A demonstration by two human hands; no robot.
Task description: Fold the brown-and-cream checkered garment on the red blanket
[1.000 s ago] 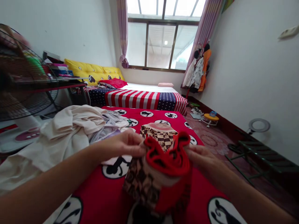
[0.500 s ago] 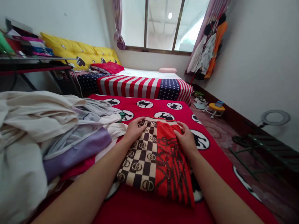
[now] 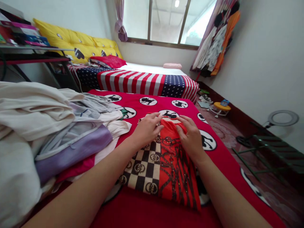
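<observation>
A folded garment [image 3: 155, 169] lies flat on the red cloth [image 3: 142, 207]. Its left half is a black and cream check with round motifs; the right half is orange-red with dark glittery scrawls. My left hand [image 3: 148, 128] is over its far left part, near the collar, fingers stretched toward the middle and thumb apart. At the far right corner, my right hand [image 3: 191, 136] touches the orange-red fabric with its fingers extended and thumb spread. Both hands look open. The left hand covers part of the check near the collar.
A loose heap of clothes [image 3: 35, 110], cream, grey and purple, lies left. Behind is a bed with a striped and starred cover [image 3: 133, 80]. A green rack [image 3: 270, 152], a ring light [image 3: 283, 118] and a yellow stool [image 3: 220, 106] stand on the right.
My left hand has moved right, from the garment's far left corner toward the middle of its collar. My right hand stays near the right corner. The view has shifted slightly.
</observation>
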